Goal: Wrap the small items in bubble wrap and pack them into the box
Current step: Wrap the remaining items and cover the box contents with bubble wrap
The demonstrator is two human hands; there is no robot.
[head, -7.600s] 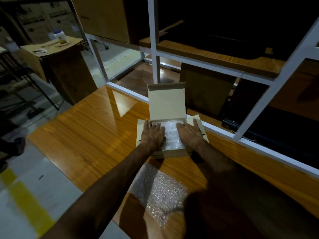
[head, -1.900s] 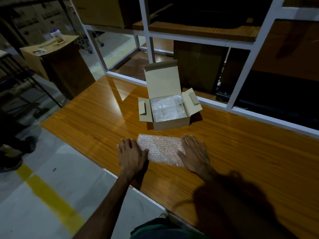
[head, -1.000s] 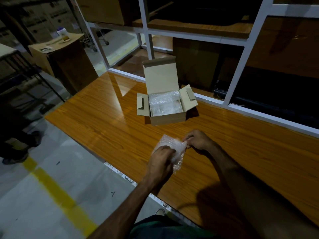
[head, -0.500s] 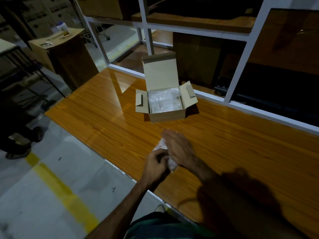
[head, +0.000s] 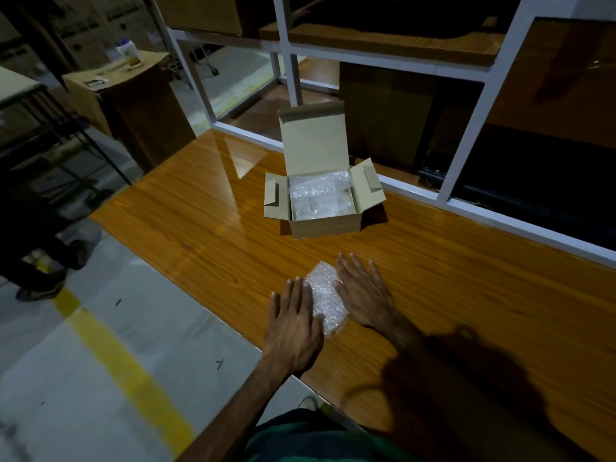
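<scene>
A folded piece of bubble wrap (head: 326, 296) lies on the wooden table (head: 206, 235) near its front edge. My left hand (head: 295, 323) rests flat on the wrap's left side, fingers spread. Flat against its right edge lies my right hand (head: 365, 291). Neither hand grips it. Further back stands the small cardboard box (head: 325, 225), lid up and side flaps out, with bubble-wrapped contents (head: 320, 196) inside. Whether anything is inside the folded wrap cannot be seen.
A white metal frame (head: 466, 105) with wooden shelves runs along the table's far side. A brown cabinet (head: 133, 108) with a bottle on top stands at the left. The floor below has a yellow line (head: 123, 371). A person's shoes (head: 43, 278) show at far left.
The flat bubble wrap sheet was lifted and folded between both hands. Now it lies smaller on the table, and both hands have flattened out on it.
</scene>
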